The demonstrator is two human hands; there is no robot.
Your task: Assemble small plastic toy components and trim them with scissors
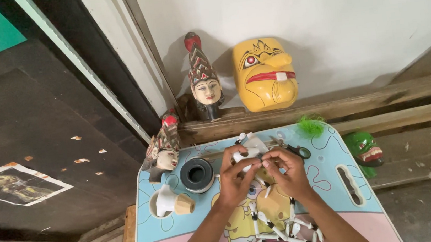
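Cartoon-printed worktop (333,199) below a yellow mask (265,74) leaning against the wall. Left hand (234,179) and right hand (288,171) meet at worktop centre, both pinched on a small white piece (244,156); a white-and-black toothed necklace (281,230) trails beneath.

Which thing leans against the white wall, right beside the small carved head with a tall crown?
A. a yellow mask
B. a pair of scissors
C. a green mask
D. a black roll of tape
A: the yellow mask stands on the wooden ledge against the wall, next to the carved head; the green mask lies lower, to the right of the small table.
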